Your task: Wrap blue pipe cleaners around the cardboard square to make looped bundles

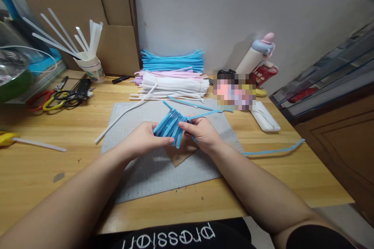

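A fan-shaped bunch of bent blue pipe cleaners (169,123) is held above the grey cutting mat (137,181). My left hand (149,140) grips its left side, thumb across the lower strands. At the right edge, my right hand (200,132) pinches the bunch between thumb and fingers. One long blue strand runs from there up and to the right. Beneath the hands lies a brown cardboard piece (178,155), partly hidden. A white pipe cleaner (125,114) and a blue strand (189,103) lie on and over the mat.
Blue (173,61) and white pipe cleaner bundles (175,85) lie by the wall. Scissors (52,99), a cup of white sticks (90,68) and a glue gun (7,139) are left. A bottle (253,56), white case (265,116) and loose blue strand (271,151) are right.
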The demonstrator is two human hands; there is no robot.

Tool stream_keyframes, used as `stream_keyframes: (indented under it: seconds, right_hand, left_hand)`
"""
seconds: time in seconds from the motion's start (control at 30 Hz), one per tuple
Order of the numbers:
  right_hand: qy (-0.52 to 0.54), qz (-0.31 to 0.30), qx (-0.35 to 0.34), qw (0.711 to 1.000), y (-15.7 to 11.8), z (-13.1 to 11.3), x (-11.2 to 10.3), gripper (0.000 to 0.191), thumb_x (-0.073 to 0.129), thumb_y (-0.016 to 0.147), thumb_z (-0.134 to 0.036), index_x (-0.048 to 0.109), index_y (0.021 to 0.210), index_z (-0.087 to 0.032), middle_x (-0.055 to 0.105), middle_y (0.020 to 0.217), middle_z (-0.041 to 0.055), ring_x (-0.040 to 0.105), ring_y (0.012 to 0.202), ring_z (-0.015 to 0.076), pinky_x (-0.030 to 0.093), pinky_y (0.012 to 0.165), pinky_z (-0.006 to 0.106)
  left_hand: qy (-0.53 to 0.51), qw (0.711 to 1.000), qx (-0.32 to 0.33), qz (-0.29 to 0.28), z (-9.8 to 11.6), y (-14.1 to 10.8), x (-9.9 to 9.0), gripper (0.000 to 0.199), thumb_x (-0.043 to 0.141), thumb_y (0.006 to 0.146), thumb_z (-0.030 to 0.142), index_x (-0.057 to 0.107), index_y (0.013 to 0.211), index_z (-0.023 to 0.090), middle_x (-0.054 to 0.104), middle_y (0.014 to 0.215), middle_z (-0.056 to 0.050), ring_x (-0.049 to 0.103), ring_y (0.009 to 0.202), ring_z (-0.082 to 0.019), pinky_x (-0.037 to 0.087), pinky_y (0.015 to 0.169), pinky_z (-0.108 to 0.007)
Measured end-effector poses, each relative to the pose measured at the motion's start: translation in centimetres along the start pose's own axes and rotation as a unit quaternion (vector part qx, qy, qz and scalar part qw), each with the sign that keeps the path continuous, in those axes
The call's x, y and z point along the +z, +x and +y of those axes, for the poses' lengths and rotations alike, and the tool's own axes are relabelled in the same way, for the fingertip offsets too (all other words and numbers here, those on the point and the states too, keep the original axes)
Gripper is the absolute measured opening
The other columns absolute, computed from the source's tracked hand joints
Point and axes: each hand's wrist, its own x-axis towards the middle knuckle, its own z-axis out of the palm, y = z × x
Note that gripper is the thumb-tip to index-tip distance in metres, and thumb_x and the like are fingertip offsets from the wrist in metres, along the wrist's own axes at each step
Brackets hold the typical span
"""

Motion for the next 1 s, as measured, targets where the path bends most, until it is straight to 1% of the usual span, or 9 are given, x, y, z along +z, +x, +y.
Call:
stream_keyframes:
  seconds: [0.17, 0.4, 0.53, 0.6, 0.67, 0.73, 0.87, 0.93, 1.0]
  right_hand:
    - [-0.026, 0.038, -0.011, 0.999, 0.1, 0.2, 0.0, 0.029, 0.076, 0.066, -0.04, 0.062, 0.065, -0.015, 0.053, 0.057, -0.0033, 0.041, 0.05, 0.0075, 0.031, 0.049, 0.023]
    - [0.02, 0.071, 0.03, 0.997, 0.0, 0.7, 0.3, 0.033, 0.079, 0.061, -0.041, 0.061, 0.061, -0.014, 0.054, 0.056, -0.0031, 0.041, 0.047, 0.0068, 0.031, 0.047, 0.023]
    - [0.004, 0.062, 0.026, 0.998, -0.2, 0.6, 0.7, 0.032, 0.078, 0.062, -0.04, 0.061, 0.059, -0.014, 0.051, 0.052, -0.0044, 0.039, 0.046, 0.0064, 0.029, 0.047, 0.023]
    - [-0.011, 0.045, 0.013, 0.999, -0.4, 0.3, 0.9, 0.03, 0.078, 0.062, -0.039, 0.062, 0.06, -0.014, 0.052, 0.052, -0.0044, 0.04, 0.047, 0.0066, 0.03, 0.048, 0.023]
    - [-0.014, 0.021, 0.01, 1.0, -0.6, 0.0, 1.2, 0.025, 0.078, 0.062, -0.036, 0.066, 0.064, -0.014, 0.058, 0.057, -0.0034, 0.044, 0.05, 0.0074, 0.033, 0.05, 0.023]
    - [-0.011, -0.002, 0.022, 1.0, -0.9, -0.1, 1.5, 0.024, 0.078, 0.063, -0.035, 0.068, 0.07, -0.014, 0.062, 0.063, -0.0019, 0.05, 0.054, 0.009, 0.038, 0.055, 0.024]
    - [0.002, -0.008, 0.026, 1.0, -1.4, -0.1, 2.1, 0.027, 0.081, 0.059, -0.032, 0.067, 0.076, -0.016, 0.063, 0.065, -0.0026, 0.054, 0.058, 0.0105, 0.043, 0.058, 0.025]
    - [0.006, -0.005, 0.028, 1.0, -1.4, 0.0, 2.2, 0.028, 0.08, 0.059, -0.033, 0.065, 0.077, -0.017, 0.061, 0.064, -0.0039, 0.053, 0.055, 0.01, 0.043, 0.055, 0.024]
    - [-0.014, -0.001, 0.015, 1.0, -1.4, 0.1, 2.2, 0.025, 0.077, 0.063, -0.035, 0.063, 0.075, -0.017, 0.061, 0.064, -0.0037, 0.053, 0.055, 0.0105, 0.044, 0.056, 0.025]
  left_hand:
    - [0.001, 1.0, -0.02, -0.016, -0.2, 0.0, -0.5, 0.024, 0.073, 0.066, 0.038, 0.069, 0.073, 0.015, 0.068, 0.064, -0.001, 0.059, 0.058, -0.016, 0.042, 0.057, -0.026]
    - [-0.046, 0.998, -0.032, -0.036, 0.1, 0.0, -0.3, 0.019, 0.071, 0.069, 0.036, 0.07, 0.068, 0.017, 0.072, 0.071, -0.003, 0.064, 0.067, -0.019, 0.05, 0.068, -0.03]
    - [-0.013, 0.999, -0.016, -0.046, 0.2, -0.2, -0.8, 0.02, 0.073, 0.067, 0.036, 0.069, 0.07, 0.017, 0.069, 0.066, -0.002, 0.062, 0.064, -0.018, 0.049, 0.064, -0.029]
    - [0.005, 0.999, 0.033, -0.017, 0.3, -0.2, -1.2, 0.024, 0.073, 0.068, 0.037, 0.069, 0.081, 0.017, 0.07, 0.076, -0.003, 0.063, 0.072, -0.019, 0.048, 0.066, -0.029]
    - [-0.028, 0.996, 0.076, 0.034, 0.5, -0.2, -1.4, 0.037, 0.074, 0.068, 0.039, 0.068, 0.098, 0.017, 0.071, 0.091, -0.005, 0.063, 0.083, -0.02, 0.048, 0.071, -0.03]
    - [-0.073, 0.992, 0.082, 0.062, 0.5, -0.1, -1.3, 0.046, 0.076, 0.066, 0.039, 0.066, 0.104, 0.016, 0.07, 0.094, -0.006, 0.062, 0.083, -0.021, 0.048, 0.072, -0.03]
    - [-0.128, 0.987, 0.059, 0.078, 0.1, 0.2, -0.3, 0.031, 0.078, 0.065, 0.038, 0.069, 0.079, 0.012, 0.068, 0.073, -0.003, 0.059, 0.067, -0.016, 0.046, 0.064, -0.027]
    - [-0.168, 0.977, 0.065, 0.115, -0.1, 0.3, 0.3, 0.029, 0.08, 0.063, 0.036, 0.067, 0.075, 0.012, 0.067, 0.071, -0.002, 0.058, 0.065, -0.013, 0.045, 0.063, -0.024]
    - [-0.238, 0.962, 0.052, 0.119, -0.3, 0.4, 0.9, 0.029, 0.081, 0.062, 0.034, 0.066, 0.075, 0.013, 0.067, 0.071, -0.001, 0.058, 0.063, -0.012, 0.045, 0.061, -0.023]
